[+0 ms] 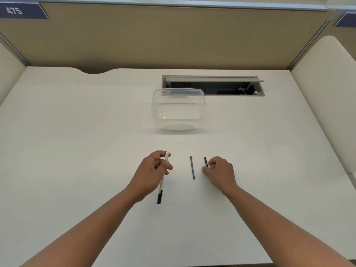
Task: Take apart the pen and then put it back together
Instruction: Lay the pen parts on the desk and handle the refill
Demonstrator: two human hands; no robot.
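On a white tabletop (77,132), the left hand (152,170) pinches a white pen barrel (163,176). The right hand (218,170) pinches a short dark piece (205,162). A thin dark refill (192,167) lies between them.

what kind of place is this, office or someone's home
Most likely an office or study cubicle. The white desk is walled in by tan partitions, one carrying a numbered tag, 475, and a cable hatch is set into the desk top.

A blue tag (21,11) on the partition reads "475".
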